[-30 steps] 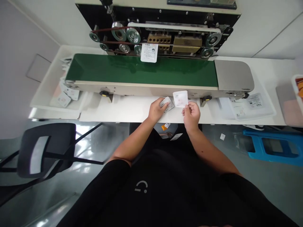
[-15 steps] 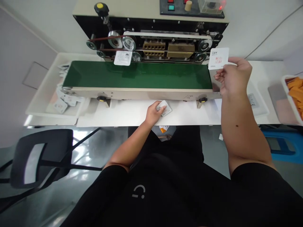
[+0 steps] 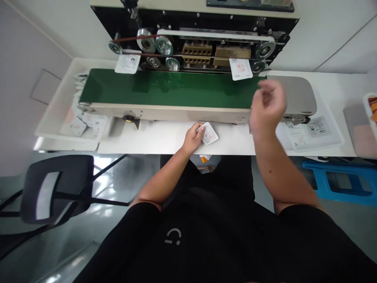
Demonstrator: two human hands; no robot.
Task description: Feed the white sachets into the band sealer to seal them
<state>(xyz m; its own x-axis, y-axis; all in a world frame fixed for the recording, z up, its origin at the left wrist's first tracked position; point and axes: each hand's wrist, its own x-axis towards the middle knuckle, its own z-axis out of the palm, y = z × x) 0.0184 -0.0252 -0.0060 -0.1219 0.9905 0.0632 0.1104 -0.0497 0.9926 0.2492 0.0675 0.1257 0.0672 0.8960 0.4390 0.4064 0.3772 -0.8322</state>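
My left hand point(image 3: 193, 138) is closed around white printed sachets point(image 3: 209, 133), thumb on top, just above the white table in front of the machine. How many sachets are in the stack I cannot tell. My right hand point(image 3: 267, 104), slightly blurred, is over the right end of the green conveyor belt point(image 3: 188, 90), its fingers loosely curled and apart with nothing in them. Left of it, a white sachet point(image 3: 241, 69) with red print hangs by its top edge in the band sealing machine point(image 3: 194, 23). Another sachet point(image 3: 127, 64) is at the machine's left end.
A white bin point(image 3: 55, 106) with several sachets stands at the belt's left end. To the right, a shallow clear tray point(image 3: 332, 141) holds sachets. A tub with orange packets point(image 3: 373, 112) is at the far right. Below are a black chair point(image 3: 59, 188) and a blue stool point(image 3: 344, 181).
My right hand has let go of its sachet and moved left; that sachet now hangs in the machine. The other sachet has travelled left. My left hand keeps its hold.
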